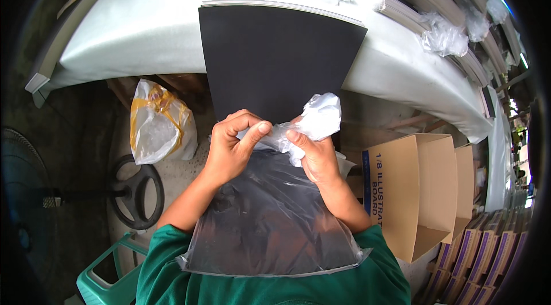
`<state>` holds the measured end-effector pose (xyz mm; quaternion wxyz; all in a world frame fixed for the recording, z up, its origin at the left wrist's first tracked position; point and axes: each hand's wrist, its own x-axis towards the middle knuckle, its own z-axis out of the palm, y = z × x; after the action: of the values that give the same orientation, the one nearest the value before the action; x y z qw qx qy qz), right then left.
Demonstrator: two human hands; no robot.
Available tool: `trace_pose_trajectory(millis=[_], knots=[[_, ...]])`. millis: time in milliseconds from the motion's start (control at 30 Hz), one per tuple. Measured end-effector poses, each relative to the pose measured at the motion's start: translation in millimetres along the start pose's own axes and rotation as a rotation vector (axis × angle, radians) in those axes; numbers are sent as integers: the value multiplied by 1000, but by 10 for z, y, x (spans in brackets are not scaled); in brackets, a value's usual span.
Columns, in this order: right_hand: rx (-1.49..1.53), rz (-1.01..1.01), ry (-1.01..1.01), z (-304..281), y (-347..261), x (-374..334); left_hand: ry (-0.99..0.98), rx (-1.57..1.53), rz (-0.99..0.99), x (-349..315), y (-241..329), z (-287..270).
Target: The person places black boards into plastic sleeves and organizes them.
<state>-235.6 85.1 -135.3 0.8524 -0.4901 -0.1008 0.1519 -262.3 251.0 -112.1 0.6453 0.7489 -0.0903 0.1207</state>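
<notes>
My left hand (235, 141) is closed, with thumb and fingertips pinched on a strip of clear plastic film that runs across to the right. My right hand (317, 155) is wrapped round a crumpled white wad (321, 115), thin plastic or paper; I cannot tell which. Over my lap and between my forearms spreads a clear plastic bag (270, 219), its lower edge against my green shirt. Just beyond both hands, a stack of black boards (281, 58) juts from the table edge toward me. Pale edges of further sheets show at its far side.
White sheeting covers the table (138, 35). A tied white bag (158, 127) stands below it, left, near a fan base (138, 190) and green stool (109, 282). Open cardboard boxes (396, 196) and stacked cartons (476, 253) fill the right. Plastic-wrapped board stacks (425, 3) lie far right.
</notes>
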Motion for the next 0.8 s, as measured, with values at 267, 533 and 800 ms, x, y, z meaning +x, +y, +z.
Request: trace_pose_trajectory(millis=[267, 533, 800], knots=[[94, 29, -43, 55, -36, 25, -34, 53, 36, 13, 58, 35], [95, -93, -213, 19, -50, 21, -16, 198, 187, 38, 49, 11], [-282, -208, 4, 92, -32, -16, -203, 99, 199, 34, 151, 2]])
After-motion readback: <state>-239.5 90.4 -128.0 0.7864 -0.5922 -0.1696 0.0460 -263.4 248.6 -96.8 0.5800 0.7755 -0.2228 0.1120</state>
